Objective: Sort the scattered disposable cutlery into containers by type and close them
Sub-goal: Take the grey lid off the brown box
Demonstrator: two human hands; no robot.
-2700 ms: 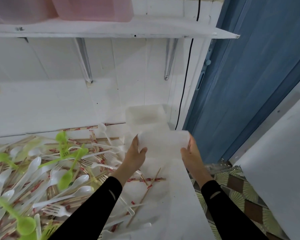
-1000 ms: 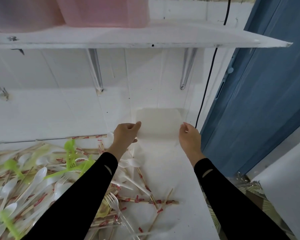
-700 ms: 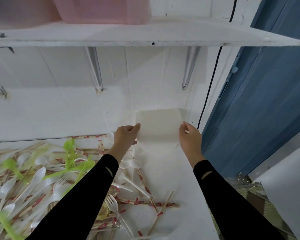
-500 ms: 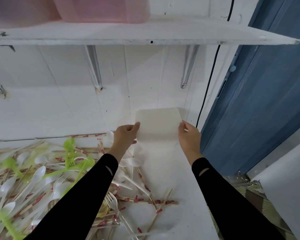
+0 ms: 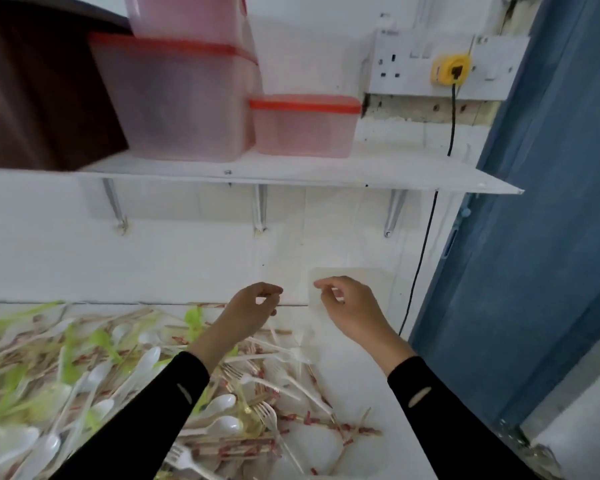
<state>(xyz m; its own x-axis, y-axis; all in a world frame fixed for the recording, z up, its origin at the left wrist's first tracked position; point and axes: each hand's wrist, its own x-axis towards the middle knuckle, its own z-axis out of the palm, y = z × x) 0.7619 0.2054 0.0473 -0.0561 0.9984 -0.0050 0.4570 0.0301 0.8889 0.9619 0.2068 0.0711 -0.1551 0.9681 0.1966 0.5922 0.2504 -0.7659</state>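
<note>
A translucent white container (image 5: 368,284) stands closed at the back right of the white counter (image 5: 357,379), against the wall. My right hand (image 5: 349,308) hovers in front of its left edge, fingers loosely curled and holding nothing. My left hand (image 5: 252,308) is a little to the left of the container and apart from it, also loosely curled around nothing. Scattered cutlery (image 5: 118,379) covers the counter on the left: white spoons, white forks, green pieces and chopsticks in red-printed wrappers.
A white shelf (image 5: 291,171) above the counter carries a large pink tub with a red lid (image 5: 174,98) and a smaller one (image 5: 305,128). A dark cabinet (image 5: 32,91) is at upper left. A black cable (image 5: 426,237) hangs beside the blue door (image 5: 534,237).
Both hands have let go of the white container's sides and lifted; the left hand moved left away from it. The view has tilted up, showing the shelf's top.
</note>
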